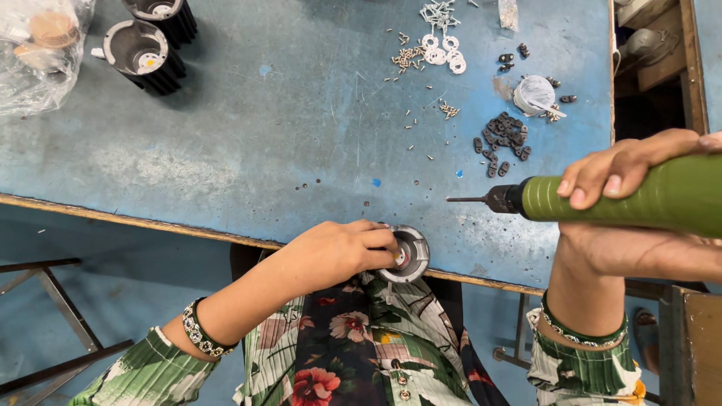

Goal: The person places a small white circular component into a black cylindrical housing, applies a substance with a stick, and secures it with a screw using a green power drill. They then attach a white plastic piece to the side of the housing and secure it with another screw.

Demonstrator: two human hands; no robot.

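Observation:
My left hand (342, 252) rests on a round grey metal housing (412, 256) at the near edge of the blue table (248, 150), fingertips inside its opening. My right hand (639, 214) grips a green electric screwdriver (624, 199) held level above the table, its dark bit pointing left, a hand's width to the right of the housing.
Two black finned housings (147, 53) stand at the far left beside a clear plastic bag (37, 53). Small screws (410, 56), white rings (444, 53) and a heap of black clips (504, 139) lie at the far right. A wooden bench (692, 331) is on the right.

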